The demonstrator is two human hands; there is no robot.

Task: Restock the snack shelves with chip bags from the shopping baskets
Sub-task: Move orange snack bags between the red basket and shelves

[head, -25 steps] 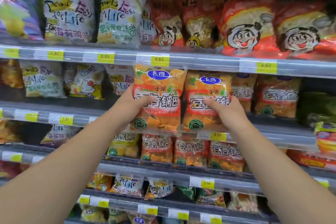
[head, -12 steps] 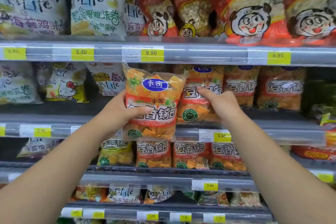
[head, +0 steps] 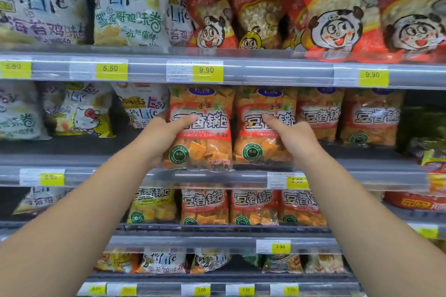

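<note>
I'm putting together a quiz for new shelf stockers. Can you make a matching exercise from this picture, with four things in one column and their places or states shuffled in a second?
Things
1. left hand
2. right hand
3. red cartoon-face bags
4. Hello Kitty bag

Places or states
A. on the top shelf, at the right
B. thumb across the front of the left orange bag
C. left of both orange bags, level with them
D. fingertips on the front of the right orange bag

Pairs: 1-B, 2-D, 3-A, 4-C
</note>
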